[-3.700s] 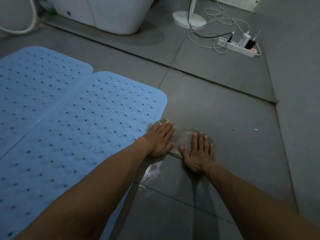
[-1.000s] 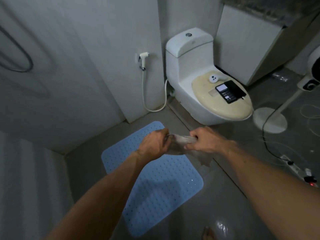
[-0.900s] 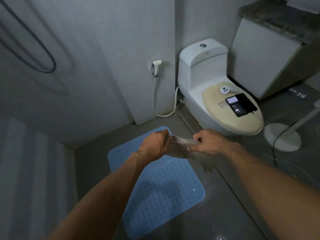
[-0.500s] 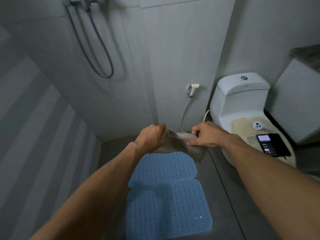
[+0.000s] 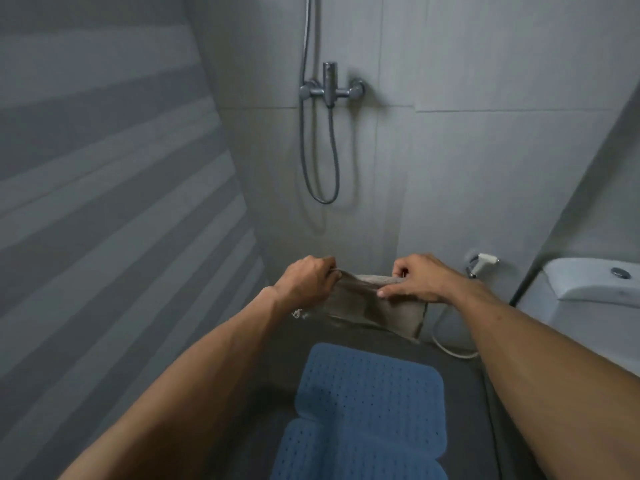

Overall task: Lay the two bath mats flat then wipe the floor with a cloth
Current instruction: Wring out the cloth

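Observation:
A grey-brown cloth (image 5: 372, 306) hangs in the air in front of me, stretched between both hands. My left hand (image 5: 306, 282) pinches its left top edge and my right hand (image 5: 417, 278) grips its right top edge. Below them two blue perforated bath mats lie flat on the dark floor, end to end: the far mat (image 5: 370, 382) and the near mat (image 5: 356, 452), whose lower end is cut off by the frame.
A shower mixer and hose (image 5: 329, 95) hang on the tiled wall ahead. A bidet sprayer (image 5: 483, 261) is on the wall at right, beside the white toilet tank (image 5: 595, 282). A striped wall (image 5: 104, 202) stands close on the left.
The cloth has left the floor and is now held up in both hands. My view has tilted up from the floor and toilet to the shower wall.

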Available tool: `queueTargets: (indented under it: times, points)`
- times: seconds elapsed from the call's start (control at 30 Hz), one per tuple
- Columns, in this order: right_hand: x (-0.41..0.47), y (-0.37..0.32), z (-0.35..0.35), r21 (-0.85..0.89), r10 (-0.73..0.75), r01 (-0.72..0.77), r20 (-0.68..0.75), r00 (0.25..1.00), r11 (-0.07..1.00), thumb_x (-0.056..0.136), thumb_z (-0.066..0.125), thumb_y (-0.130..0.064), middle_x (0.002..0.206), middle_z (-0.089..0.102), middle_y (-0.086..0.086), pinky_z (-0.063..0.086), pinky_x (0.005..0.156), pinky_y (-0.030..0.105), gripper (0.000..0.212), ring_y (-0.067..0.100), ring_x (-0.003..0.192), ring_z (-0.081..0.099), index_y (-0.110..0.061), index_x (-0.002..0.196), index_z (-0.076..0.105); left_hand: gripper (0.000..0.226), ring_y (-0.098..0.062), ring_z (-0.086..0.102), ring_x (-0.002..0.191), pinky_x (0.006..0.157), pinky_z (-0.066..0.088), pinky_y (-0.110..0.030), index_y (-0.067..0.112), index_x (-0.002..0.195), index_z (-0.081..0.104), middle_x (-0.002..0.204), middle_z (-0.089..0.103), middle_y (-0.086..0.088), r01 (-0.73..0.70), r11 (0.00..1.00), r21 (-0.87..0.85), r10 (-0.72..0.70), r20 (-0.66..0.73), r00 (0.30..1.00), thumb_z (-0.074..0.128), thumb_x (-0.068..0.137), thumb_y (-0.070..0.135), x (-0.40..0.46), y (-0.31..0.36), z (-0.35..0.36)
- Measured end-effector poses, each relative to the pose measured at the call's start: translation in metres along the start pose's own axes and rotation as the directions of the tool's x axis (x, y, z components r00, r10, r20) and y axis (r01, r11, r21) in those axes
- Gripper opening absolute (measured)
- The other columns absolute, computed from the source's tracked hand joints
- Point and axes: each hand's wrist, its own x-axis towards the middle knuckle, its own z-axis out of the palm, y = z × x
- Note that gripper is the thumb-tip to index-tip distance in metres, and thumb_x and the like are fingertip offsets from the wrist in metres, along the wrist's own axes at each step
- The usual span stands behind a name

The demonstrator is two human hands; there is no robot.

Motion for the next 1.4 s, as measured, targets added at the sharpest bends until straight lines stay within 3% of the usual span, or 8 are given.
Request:
queueTargets:
  times: [0.23, 0.5, 0.67, 0.83, 0.93, 1.1, 1.27, 1.4]
  points:
    - [0.021, -0.041, -0.023, 0.211, -0.271, 0.254, 0.056, 0.961, 0.944, 0.081, 0.080, -0.036, 0.066, 0.061, -0.004, 0.046, 0.049, 0.021, 0.022, 0.007, 0.055, 0.054, -0.019, 0.081, 0.065, 0.027, -0.035, 0.064, 0.091, 0.072, 0.050, -0.038, 0.015, 0.091, 0.060, 0.097, 0.069, -0.011, 0.347, 0.936, 0.057, -0.336, -0.144, 0.931, 0.048, 0.094, 0.038, -0.052, 0.008, -0.052]
    - [0.020, -0.142, -0.001, 0.201, -0.511, 0.486, 0.101, 0.853, 0.851, 0.084, 0.076, -0.036, 0.083, 0.070, -0.004, 0.046, 0.066, 0.023, 0.015, 0.011, 0.077, 0.063, -0.023, 0.085, 0.070, 0.024, -0.034, 0.063, 0.087, 0.071, 0.051, -0.038, 0.016, 0.089, 0.062, 0.092, 0.069, -0.010, 0.591, 0.802, 0.085, -0.550, -0.280, 0.787, 0.052, 0.093, 0.037, -0.162, 0.001, -0.123]
    - [-0.005, -0.231, 0.029, 0.209, -0.648, 0.623, 0.085, 0.757, 0.754, 0.082, 0.077, -0.030, 0.083, 0.070, -0.004, 0.044, 0.066, 0.023, 0.010, 0.010, 0.076, 0.063, -0.025, 0.086, 0.069, 0.024, -0.036, 0.062, 0.092, 0.073, 0.047, -0.037, 0.016, 0.094, 0.062, 0.098, 0.068, -0.013, 0.718, 0.687, 0.108, -0.649, -0.351, 0.675, 0.051, 0.094, 0.037, -0.248, -0.008, -0.155]
    - [-0.045, -0.311, 0.063, 0.243, -0.764, 0.733, 0.065, 0.641, 0.636, 0.080, 0.077, -0.018, 0.077, 0.065, -0.002, 0.051, 0.064, 0.026, 0.019, 0.013, 0.069, 0.060, -0.027, 0.092, 0.065, 0.020, -0.037, 0.063, 0.091, 0.074, 0.050, -0.038, 0.015, 0.097, 0.063, 0.096, 0.069, -0.014, 0.805, 0.590, 0.064, -0.715, -0.422, 0.558, 0.055, 0.093, 0.033, -0.335, -0.013, -0.182]
    - [-0.068, -0.352, 0.082, 0.241, -0.827, 0.798, 0.040, 0.560, 0.552, 0.083, 0.070, -0.011, 0.081, 0.067, -0.003, 0.046, 0.056, 0.018, 0.016, 0.013, 0.069, 0.060, -0.026, 0.086, 0.066, 0.018, -0.035, 0.065, 0.087, 0.075, 0.054, -0.041, 0.017, 0.098, 0.063, 0.093, 0.071, -0.013, 0.837, 0.547, -0.003, -0.736, -0.479, 0.479, 0.060, 0.090, 0.032, -0.380, -0.010, -0.192]
    - [-0.101, -0.416, 0.116, 0.179, -0.890, 0.874, 0.037, 0.454, 0.453, 0.090, 0.069, -0.021, 0.095, 0.060, -0.006, 0.049, 0.080, 0.029, 0.025, 0.014, 0.090, 0.059, -0.043, 0.081, 0.076, 0.015, -0.036, 0.062, 0.077, 0.071, 0.054, -0.042, 0.026, 0.101, 0.054, 0.080, 0.068, -0.010, 0.882, 0.472, -0.019, -0.744, -0.545, 0.386, 0.059, 0.088, 0.032, -0.445, 0.003, -0.212]
    - [-0.147, -0.469, 0.143, 0.102, -0.950, 0.944, 0.038, 0.311, 0.314, 0.096, 0.061, -0.032, 0.101, 0.055, -0.007, 0.044, 0.078, 0.031, 0.021, 0.018, 0.095, 0.058, -0.047, 0.102, 0.074, 0.015, -0.032, 0.057, 0.063, 0.065, 0.054, -0.044, 0.032, 0.105, 0.050, 0.066, 0.062, -0.006, 0.898, 0.438, 0.026, -0.728, -0.576, 0.372, 0.056, 0.092, 0.032, -0.505, 0.030, -0.232]
    - [-0.187, -0.508, 0.166, 0.066, -0.983, 0.983, 0.081, 0.166, 0.171, 0.100, 0.052, -0.031, 0.107, 0.053, -0.002, 0.046, 0.080, 0.035, 0.028, 0.024, 0.101, 0.058, -0.048, 0.116, 0.069, 0.020, -0.031, 0.065, 0.083, 0.068, 0.053, -0.038, 0.030, 0.110, 0.063, 0.094, 0.071, -0.004, 0.917, 0.352, 0.186, -0.709, -0.587, 0.391, 0.054, 0.094, 0.025, -0.547, 0.056, -0.249]
